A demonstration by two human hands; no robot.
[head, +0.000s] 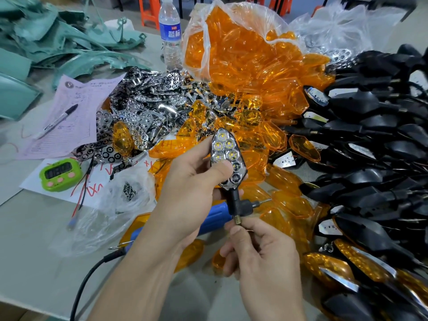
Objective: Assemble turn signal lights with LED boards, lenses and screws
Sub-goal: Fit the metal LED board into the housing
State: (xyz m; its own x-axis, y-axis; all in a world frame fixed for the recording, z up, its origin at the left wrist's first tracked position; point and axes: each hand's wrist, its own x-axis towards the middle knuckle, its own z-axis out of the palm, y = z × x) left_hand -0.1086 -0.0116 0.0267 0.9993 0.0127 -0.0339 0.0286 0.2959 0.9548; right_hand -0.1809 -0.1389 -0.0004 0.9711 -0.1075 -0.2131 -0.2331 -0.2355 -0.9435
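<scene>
Grey table point(34, 262) heaped with orange plastic lenses point(273, 135). My left hand point(192, 188) grips a black, chrome-faced turn signal point(228, 158); my right hand point(259, 258) pinches its stem end.

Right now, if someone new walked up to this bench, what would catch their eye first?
The heap of amber lenses spilling from a clear bag across the middle of the table grabs attention first, flanked by shiny chrome reflectors on its left and black housings piled on the right. In front, the left hand grips a lensless turn signal light while the right hand pinches its stem.
</scene>
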